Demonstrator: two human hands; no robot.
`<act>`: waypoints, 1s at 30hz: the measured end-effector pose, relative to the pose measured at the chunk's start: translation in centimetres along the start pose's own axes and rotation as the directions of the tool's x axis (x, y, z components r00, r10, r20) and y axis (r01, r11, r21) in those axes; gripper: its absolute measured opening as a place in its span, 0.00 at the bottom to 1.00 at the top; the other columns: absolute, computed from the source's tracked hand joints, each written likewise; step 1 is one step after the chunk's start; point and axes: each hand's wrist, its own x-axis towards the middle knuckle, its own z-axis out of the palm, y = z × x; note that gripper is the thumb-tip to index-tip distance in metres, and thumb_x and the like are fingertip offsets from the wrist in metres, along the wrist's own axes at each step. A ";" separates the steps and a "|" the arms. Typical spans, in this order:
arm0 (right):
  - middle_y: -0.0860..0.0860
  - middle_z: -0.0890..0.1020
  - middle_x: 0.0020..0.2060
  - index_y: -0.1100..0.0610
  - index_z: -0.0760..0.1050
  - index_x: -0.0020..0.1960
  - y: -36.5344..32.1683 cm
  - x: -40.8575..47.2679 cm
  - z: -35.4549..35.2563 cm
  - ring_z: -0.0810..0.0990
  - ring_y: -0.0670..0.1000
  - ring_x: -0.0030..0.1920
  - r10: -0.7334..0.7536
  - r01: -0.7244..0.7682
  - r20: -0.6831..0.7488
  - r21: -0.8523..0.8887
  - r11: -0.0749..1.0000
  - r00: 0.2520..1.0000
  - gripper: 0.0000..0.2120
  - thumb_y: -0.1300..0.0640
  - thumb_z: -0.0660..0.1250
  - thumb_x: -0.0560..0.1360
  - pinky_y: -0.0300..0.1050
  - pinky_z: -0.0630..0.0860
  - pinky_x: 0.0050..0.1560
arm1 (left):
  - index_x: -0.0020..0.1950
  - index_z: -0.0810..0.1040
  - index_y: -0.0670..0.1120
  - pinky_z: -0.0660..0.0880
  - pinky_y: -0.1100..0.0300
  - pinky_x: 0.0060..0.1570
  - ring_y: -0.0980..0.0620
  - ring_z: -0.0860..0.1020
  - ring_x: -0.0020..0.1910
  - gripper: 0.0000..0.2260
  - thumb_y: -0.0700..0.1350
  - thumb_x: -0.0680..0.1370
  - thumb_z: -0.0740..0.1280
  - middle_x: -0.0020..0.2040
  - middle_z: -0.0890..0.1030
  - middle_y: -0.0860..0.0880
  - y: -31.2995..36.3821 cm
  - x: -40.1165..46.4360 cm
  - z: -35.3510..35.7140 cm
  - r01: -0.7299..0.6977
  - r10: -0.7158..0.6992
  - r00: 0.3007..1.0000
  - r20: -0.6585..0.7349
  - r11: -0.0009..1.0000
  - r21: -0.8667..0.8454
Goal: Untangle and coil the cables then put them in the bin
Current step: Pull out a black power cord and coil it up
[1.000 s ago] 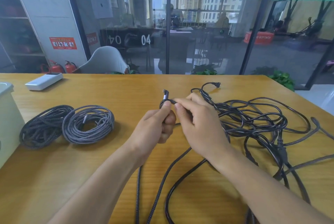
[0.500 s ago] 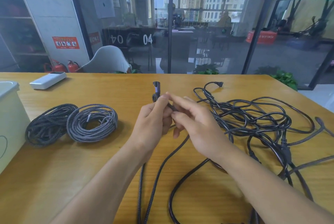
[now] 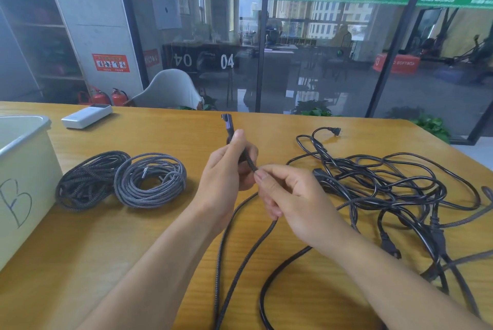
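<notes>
At my far left stands the pale bin (image 3: 25,169), a letter B marked on its side; only its rim and wall show, so I cannot tell what is inside. Just beside it on the wooden table (image 3: 120,244) lie two finished coils, the darker coil (image 3: 88,180) touching the greyer coil (image 3: 150,180). A white box (image 3: 86,116) rests farther back.

My left hand (image 3: 226,172) is curled round the braided cable (image 3: 240,257) just below its angled plug (image 3: 226,121), which sticks upward past my thumb. My right hand (image 3: 290,201) pinches the same cable between thumb and forefinger a little lower, my other fingers bent loosely. From there the braided cable loops down and runs along the table toward me.

To the right sprawls the tangle of black cables (image 3: 386,188), smooth and glossy, loops crossing each other, one pronged plug (image 3: 334,132) at its far edge.
</notes>
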 end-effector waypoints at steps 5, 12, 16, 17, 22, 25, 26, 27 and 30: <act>0.58 0.84 0.41 0.63 0.80 0.48 -0.1 -0.3 0.3 0.85 0.59 0.48 0.198 -0.246 0.242 0.186 0.951 0.950 0.21 0.48 0.57 0.85 0.50 0.81 0.58 | 0.38 0.67 0.47 0.69 0.56 0.38 0.48 0.69 0.33 0.19 0.50 0.88 0.55 0.34 0.72 0.45 0.9 0.6 -0.6 -0.003 -0.006 0.999 -0.036 0.971 -0.240; 0.52 0.80 0.36 0.59 0.74 0.42 1.2 -0.2 0.2 0.84 0.53 0.45 0.328 -0.395 0.464 0.053 0.917 0.823 0.25 0.38 0.57 0.83 0.47 0.80 0.58 | 0.37 0.65 0.51 0.59 0.63 0.28 0.56 0.57 0.25 0.17 0.49 0.86 0.56 0.30 0.59 0.55 2.6 0.4 -2.2 0.201 -0.049 0.968 0.246 0.737 -0.645; 0.50 0.67 0.27 0.53 0.65 0.34 1.5 1.0 -2.8 0.71 0.52 0.31 0.314 -0.337 0.275 0.039 0.941 0.909 0.24 0.36 0.69 0.74 0.47 0.82 0.53 | 0.32 0.65 0.52 0.52 0.61 0.26 0.55 0.50 0.25 0.20 0.51 0.85 0.56 0.28 0.54 0.55 3.2 0.0 -2.1 0.224 -0.012 0.942 0.336 0.766 -0.602; 0.51 0.63 0.27 0.52 0.63 0.33 1.4 1.3 -3.7 0.66 0.52 0.29 0.289 -0.319 0.252 0.087 0.944 0.923 0.26 0.36 0.71 0.73 0.45 0.80 0.46 | 0.32 0.65 0.52 0.52 0.61 0.26 0.55 0.50 0.25 0.21 0.51 0.85 0.56 0.28 0.53 0.55 3.4 -0.1 -2.1 0.222 -0.009 0.940 0.340 0.774 -0.594; 0.49 0.60 0.27 0.54 0.70 0.36 1.4 1.6 -6.9 0.60 0.48 0.27 0.258 -0.353 0.391 0.193 0.915 0.883 0.22 0.41 0.73 0.76 0.45 0.76 0.38 | 0.30 0.64 0.52 0.52 0.62 0.25 0.55 0.50 0.25 0.21 0.51 0.84 0.55 0.27 0.52 0.55 4.1 -0.3 -2.6 0.179 0.024 0.950 0.312 0.775 -0.606; 0.54 0.65 0.29 0.57 0.74 0.39 1.5 1.6 -8.1 0.69 0.53 0.30 0.293 -0.324 0.449 -0.008 0.946 0.844 0.17 0.45 0.69 0.79 0.53 0.80 0.50 | 0.30 0.64 0.53 0.52 0.63 0.24 0.55 0.49 0.24 0.21 0.52 0.84 0.56 0.27 0.52 0.56 4.4 -0.2 -3.4 0.141 0.048 0.961 0.273 0.764 -0.630; 0.55 0.69 0.31 0.58 0.75 0.40 1.5 1.6 -8.5 0.75 0.55 0.34 0.303 -0.312 0.438 -0.053 0.949 0.846 0.17 0.46 0.68 0.80 0.54 0.80 0.54 | 0.30 0.64 0.53 0.52 0.63 0.23 0.55 0.49 0.25 0.21 0.52 0.84 0.56 0.27 0.52 0.56 4.5 -0.2 -3.7 0.128 0.058 0.964 0.260 0.755 -0.643; 0.57 0.74 0.33 0.58 0.76 0.42 1.6 1.6 -8.8 0.80 0.57 0.39 0.305 -0.290 0.411 -0.099 0.952 0.859 0.16 0.48 0.67 0.81 0.53 0.79 0.56 | 0.30 0.64 0.53 0.52 0.63 0.23 0.55 0.49 0.25 0.21 0.52 0.84 0.56 0.27 0.52 0.56 4.5 -0.1 -4.0 0.118 0.069 0.965 0.252 0.745 -0.656; 0.60 0.84 0.45 0.55 0.77 0.45 1.6 1.5 -9.0 0.84 0.55 0.53 0.305 -0.234 0.309 -0.247 0.940 0.901 0.12 0.51 0.65 0.85 0.43 0.73 0.62 | 0.32 0.67 0.52 0.54 0.63 0.23 0.56 0.51 0.24 0.22 0.51 0.86 0.55 0.27 0.55 0.56 4.3 0.4 -5.1 0.135 0.109 0.950 0.294 0.702 -0.699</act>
